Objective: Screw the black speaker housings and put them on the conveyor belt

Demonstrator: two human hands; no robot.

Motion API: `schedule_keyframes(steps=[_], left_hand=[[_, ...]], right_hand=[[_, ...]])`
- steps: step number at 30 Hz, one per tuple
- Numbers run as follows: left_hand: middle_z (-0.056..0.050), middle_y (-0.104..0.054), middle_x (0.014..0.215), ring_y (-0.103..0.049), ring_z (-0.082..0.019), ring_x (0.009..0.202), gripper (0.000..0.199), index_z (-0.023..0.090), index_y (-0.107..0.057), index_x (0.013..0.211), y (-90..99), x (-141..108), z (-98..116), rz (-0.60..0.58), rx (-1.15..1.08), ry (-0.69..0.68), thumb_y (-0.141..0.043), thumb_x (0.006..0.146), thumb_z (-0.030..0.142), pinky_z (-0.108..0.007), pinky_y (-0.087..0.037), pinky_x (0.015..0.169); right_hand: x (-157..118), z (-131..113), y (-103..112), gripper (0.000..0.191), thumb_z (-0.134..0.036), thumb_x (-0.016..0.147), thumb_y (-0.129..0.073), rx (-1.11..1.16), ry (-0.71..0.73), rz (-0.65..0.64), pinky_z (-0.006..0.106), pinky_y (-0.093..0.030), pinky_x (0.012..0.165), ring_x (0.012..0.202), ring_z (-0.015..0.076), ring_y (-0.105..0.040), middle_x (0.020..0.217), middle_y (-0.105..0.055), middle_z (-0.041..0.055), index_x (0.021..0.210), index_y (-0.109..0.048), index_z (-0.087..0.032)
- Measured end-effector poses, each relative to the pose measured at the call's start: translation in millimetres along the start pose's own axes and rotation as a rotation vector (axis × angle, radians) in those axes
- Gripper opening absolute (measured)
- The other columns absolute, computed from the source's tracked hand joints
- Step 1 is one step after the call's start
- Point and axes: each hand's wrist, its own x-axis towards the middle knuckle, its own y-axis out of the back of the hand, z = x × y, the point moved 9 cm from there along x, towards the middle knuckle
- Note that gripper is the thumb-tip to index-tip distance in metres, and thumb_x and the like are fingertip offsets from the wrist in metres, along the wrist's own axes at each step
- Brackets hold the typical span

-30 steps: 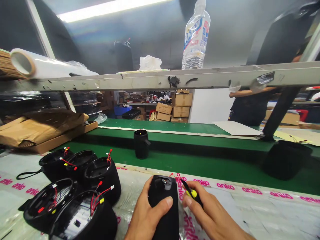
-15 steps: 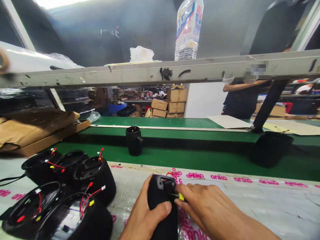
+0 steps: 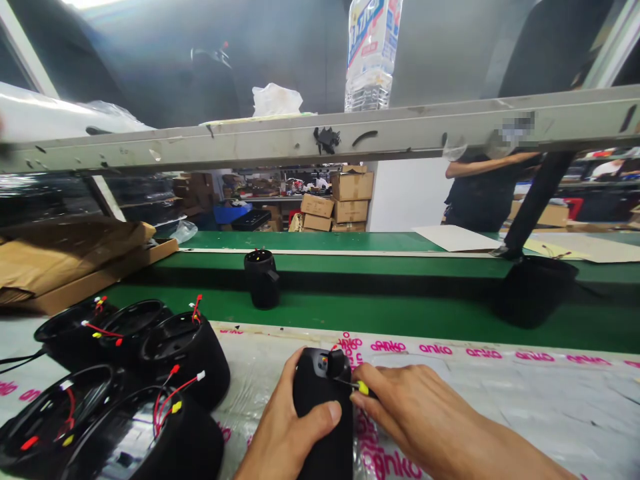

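Note:
My left hand [image 3: 295, 423] is wrapped around a black, fabric-covered speaker housing [image 3: 323, 433], its thumb lying across the front. A panel with small ports shows at the top of the housing, and a black rubber flap [image 3: 339, 365] stands out from it. In my right hand [image 3: 415, 407] is a small screwdriver [image 3: 363, 388] with a thin metal shaft and a yellow part by the fingertips. Its shaft points left to the base of the flap; the tip's exact contact is hidden.
Several open black housings [image 3: 205, 363] with red wires and connectors stand at left. A smaller black housing [image 3: 262, 280] and a dark one [image 3: 535, 293] rest on the green surface [image 3: 380, 310]. A grey beam [image 3: 225, 143] crosses overhead, holding a bottle [image 3: 373, 60]. Another person [image 3: 483, 193] stands beyond.
The rubber flap looks tilted further up from the panel, and the screwdriver's shaft shows more. Both hands keep their grip. The whole view has shifted slightly.

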Motion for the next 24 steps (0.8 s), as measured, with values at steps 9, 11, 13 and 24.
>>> schedule_keyframes(steps=[9, 11, 13, 24], left_hand=[[-0.010, -0.060, 0.135, -0.048, -0.035, 0.131, 0.072, 0.024, -0.052, 0.136, -2.2, -0.4, 1.6, -0.006, 0.005, -0.003, -0.075, 0.071, 0.043, -0.048, -0.030, 0.114], [-0.009, -0.059, 0.137, -0.047, -0.034, 0.132, 0.071, 0.024, -0.051, 0.136, -2.4, -0.5, 1.5, -0.017, 0.021, -0.001, -0.074, 0.072, 0.043, -0.048, -0.030, 0.115], [-0.008, -0.057, 0.139, -0.046, -0.033, 0.134, 0.071, 0.024, -0.049, 0.137, -2.2, -0.4, 1.0, -0.029, 0.051, 0.004, -0.073, 0.073, 0.042, -0.047, -0.030, 0.115], [-0.010, -0.053, 0.143, -0.047, -0.031, 0.133, 0.077, 0.021, -0.040, 0.143, -12.1, 0.1, 3.4, -0.150, 0.150, 0.025, -0.070, 0.077, 0.045, -0.044, -0.034, 0.114]], right_hand=[[0.7, -2.3, -0.8, 0.006, -0.027, 0.103, -0.047, -0.027, 0.007, -0.010, 0.031, -0.030, 0.053, 0.062, 0.0221, -0.063, 0.079, -0.065, 0.0010, 0.099, -0.050, -0.025], [0.9, -3.0, -2.6, 0.005, -0.026, 0.102, -0.048, -0.053, 0.032, 0.006, 0.031, -0.030, 0.052, 0.061, 0.0216, -0.063, 0.079, -0.065, 0.0004, 0.098, -0.049, -0.025], [0.9, -2.9, -5.3, 0.005, -0.025, 0.101, -0.050, -0.085, 0.055, 0.035, 0.031, -0.030, 0.052, 0.060, 0.0216, -0.064, 0.079, -0.065, -0.0005, 0.097, -0.048, -0.025], [2.6, -12.3, 0.9, 0.007, -0.027, 0.100, -0.052, -0.255, 0.167, 0.069, 0.035, -0.019, 0.042, 0.044, 0.0231, -0.058, 0.064, -0.061, -0.0029, 0.098, -0.046, -0.024]])
